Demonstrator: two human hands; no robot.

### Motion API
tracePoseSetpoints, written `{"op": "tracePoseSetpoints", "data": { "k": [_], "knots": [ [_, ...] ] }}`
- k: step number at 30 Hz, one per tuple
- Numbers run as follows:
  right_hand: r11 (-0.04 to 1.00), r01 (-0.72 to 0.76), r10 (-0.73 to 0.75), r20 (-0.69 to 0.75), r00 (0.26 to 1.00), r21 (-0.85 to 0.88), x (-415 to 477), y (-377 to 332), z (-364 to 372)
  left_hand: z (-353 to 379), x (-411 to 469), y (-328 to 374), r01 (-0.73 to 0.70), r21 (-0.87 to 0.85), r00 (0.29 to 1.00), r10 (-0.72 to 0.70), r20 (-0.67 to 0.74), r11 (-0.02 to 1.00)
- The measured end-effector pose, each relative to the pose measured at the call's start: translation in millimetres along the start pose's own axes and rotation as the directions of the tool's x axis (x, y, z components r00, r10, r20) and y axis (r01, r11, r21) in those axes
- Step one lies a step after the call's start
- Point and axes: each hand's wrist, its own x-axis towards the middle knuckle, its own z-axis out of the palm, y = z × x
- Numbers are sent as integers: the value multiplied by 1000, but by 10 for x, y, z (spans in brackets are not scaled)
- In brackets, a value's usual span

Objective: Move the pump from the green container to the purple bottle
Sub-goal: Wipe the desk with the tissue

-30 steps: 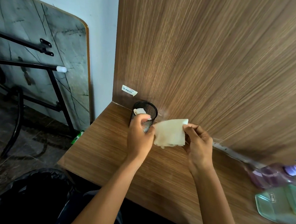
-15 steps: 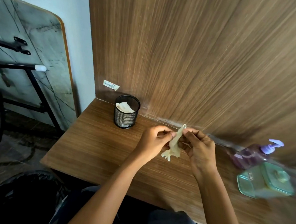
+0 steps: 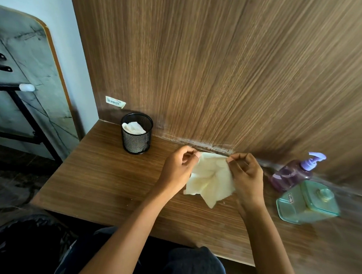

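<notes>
**poster1:** Closest to the camera, dark-trousered knees sit under the wood-grain laminate desk (image 3: 100, 187), both bare forearms reaching out over it. The left hand (image 3: 177, 170) and right hand (image 3: 248, 179) each have thumb and forefinger pinched shut on a top corner of a pale yellow crumpled tissue (image 3: 210, 179), which hangs spread between them just above the desk.

**poster2:** ok and where's the pump?

**poster1:** The lilac plastic pump (image 3: 313, 160) is on the translucent purple bottle (image 3: 290, 175), over at the right near the back panel, nozzle pointing right. Bottle looks tilted and a bit smeared by blur. Just in front of it, touching or nearly, is the translucent green square container (image 3: 307, 204) with a flat lid and round knob.

**poster2:** rest of the room?

**poster1:** A black mesh cup (image 3: 136, 134) with a white tissue inside stands at the back left. Behind it is the tall wood panel with a barcode sticker (image 3: 115, 101), then a white wall and a folded marble-look table (image 3: 21, 63) leaning there.
</notes>
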Motion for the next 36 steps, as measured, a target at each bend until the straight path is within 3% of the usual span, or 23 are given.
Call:
{"op": "tracePoseSetpoints", "data": {
  "k": [4, 7, 10, 12, 15, 17, 20, 23, 25, 27, 29, 31, 33, 36],
  "knots": [
    [990, -72, 58, 109, 992, 124, -2, -5, -105, 8, -4, -9, -10, -13, 1000, 10, 14, 1000],
    [975, -224, 217, 253, 943, -2, -17, -6, -171, 68, -26, 10, 52, -3, 999, -52, 2, 999],
    [961, -258, 275, 331, 902, -95, -59, 8, -273, 121, -76, 33, 116, -13, 993, -116, 14, 993],
    [965, -248, 262, 303, 916, -83, -68, 21, -373, 144, -128, 48, 178, -35, 973, -170, 159, 983],
    [970, -225, 241, 237, 941, -92, -55, 56, -547, 196, -161, 27, 268, 146, 885, -304, 354, 952],
    [975, -167, 194, 193, 962, -147, -43, 84, -662, 278, -166, -2, 236, 284, 896, -321, 306, 929],
    [988, -42, 62, 138, 989, -146, -26, 108, -828, 422, -165, -35, 84, 278, 969, -144, 201, 957],
    [981, 55, -23, 169, 985, -188, -81, 185, -990, 515, -190, -88, -142, 430, 958, 15, 286, 892],
    [933, 78, -3, 208, 978, -350, -195, 365, -1093, 548, -242, -158, -213, 587, 926, -30, 376, 781],
    [773, 127, 55, 266, 962, -621, -330, 611, -1165, 559, -294, -247, -195, 710, 891, -181, 417, 677],
    [624, 110, 145, 253, 957, -774, -441, 789, -1207, 551, -307, -306, -125, 794, 855, -341, 390, 594],
    [623, 50, 65, 115, 991, -781, -500, 831, -1191, 526, -283, -314, -38, 811, 853, -404, 331, 584],
    [659, 37, -85, -25, 996, -751, -507, 793, -1081, 496, -241, -296, 30, 765, 887, -370, 276, 644],
    [675, 86, -127, -1, 992, -733, -480, 801, -774, 466, -188, -245, 64, 692, 952, -252, 174, 719]
  ]
}}
